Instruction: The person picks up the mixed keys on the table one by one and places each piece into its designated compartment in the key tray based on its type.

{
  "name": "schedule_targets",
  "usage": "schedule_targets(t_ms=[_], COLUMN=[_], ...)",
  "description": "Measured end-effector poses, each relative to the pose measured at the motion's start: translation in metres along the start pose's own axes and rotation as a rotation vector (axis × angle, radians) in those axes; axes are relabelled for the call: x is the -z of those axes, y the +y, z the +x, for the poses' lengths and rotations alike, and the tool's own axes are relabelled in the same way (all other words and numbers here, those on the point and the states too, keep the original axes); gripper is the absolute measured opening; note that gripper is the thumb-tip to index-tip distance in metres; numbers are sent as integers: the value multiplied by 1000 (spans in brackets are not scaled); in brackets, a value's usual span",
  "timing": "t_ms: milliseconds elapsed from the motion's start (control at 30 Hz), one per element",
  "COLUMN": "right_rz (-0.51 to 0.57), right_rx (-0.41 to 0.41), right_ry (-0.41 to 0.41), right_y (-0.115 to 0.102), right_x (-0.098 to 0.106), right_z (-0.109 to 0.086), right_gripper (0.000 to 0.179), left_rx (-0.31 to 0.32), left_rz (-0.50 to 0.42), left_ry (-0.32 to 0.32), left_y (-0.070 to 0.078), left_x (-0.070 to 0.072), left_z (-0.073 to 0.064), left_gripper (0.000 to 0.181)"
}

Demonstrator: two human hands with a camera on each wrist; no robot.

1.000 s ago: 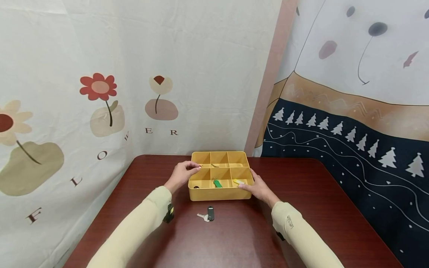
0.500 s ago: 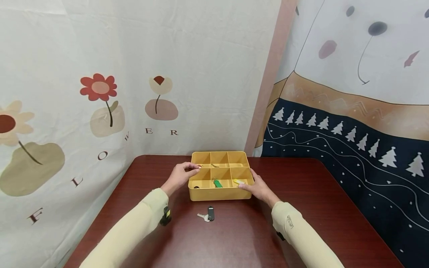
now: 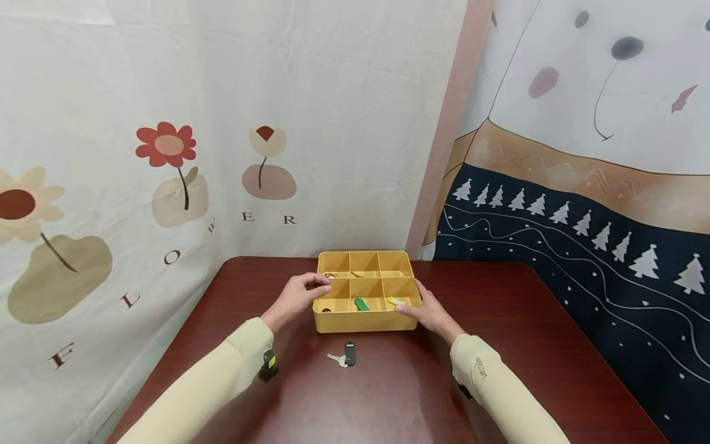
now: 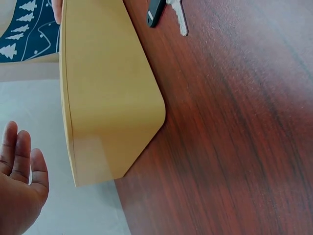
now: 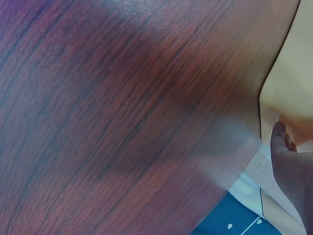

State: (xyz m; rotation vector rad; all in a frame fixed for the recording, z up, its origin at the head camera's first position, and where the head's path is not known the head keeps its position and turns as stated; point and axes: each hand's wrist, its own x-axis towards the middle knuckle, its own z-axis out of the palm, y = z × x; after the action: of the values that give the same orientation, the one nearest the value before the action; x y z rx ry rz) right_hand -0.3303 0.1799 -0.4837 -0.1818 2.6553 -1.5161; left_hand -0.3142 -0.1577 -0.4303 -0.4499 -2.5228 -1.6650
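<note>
A yellow compartment box (image 3: 366,322) stands on the table, with two rows of compartments. My right hand (image 3: 429,311) grips its right front corner, thumb at the front rim and fingers along the side. Beside the left wall, my left hand (image 3: 295,297) is raised with loosely bent fingers and nothing in them; the left wrist view shows those fingers (image 4: 22,152) apart from the box. Front compartments hold a black item (image 3: 326,310), a green key tag (image 3: 361,304) and a yellow key tag (image 3: 395,301). Something red (image 3: 330,275) lies in the back left one.
In front of the box, a key (image 3: 337,359) with a black key tag (image 3: 350,353) lies on the dark red wooden table (image 3: 377,407). A small thin item (image 3: 355,274) is in the back middle compartment. Printed curtains (image 3: 355,154) hang behind and beside the table.
My left hand has drawn back slightly to the left and down from the back left compartment, uncovering the red item there. My right hand and the box have stayed put.
</note>
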Motion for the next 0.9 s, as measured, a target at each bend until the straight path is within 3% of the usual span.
schedule_targets(t_ms=[300, 733, 900], right_rz=[-19, 16, 19], right_rx=[-33, -1, 9], right_ry=[-12, -20, -24], right_y=[-3, -3, -3], right_x=[2, 1, 1], right_z=[-4, -3, -3], right_gripper=[99, 91, 91], left_rx=[8, -30, -45], left_rz=[-18, -25, -41], left_ry=[-41, -81, -108], left_y=[3, -1, -5], left_x=[-3, -12, -15], left_z=[-10, -29, -39], left_gripper=[17, 10, 15])
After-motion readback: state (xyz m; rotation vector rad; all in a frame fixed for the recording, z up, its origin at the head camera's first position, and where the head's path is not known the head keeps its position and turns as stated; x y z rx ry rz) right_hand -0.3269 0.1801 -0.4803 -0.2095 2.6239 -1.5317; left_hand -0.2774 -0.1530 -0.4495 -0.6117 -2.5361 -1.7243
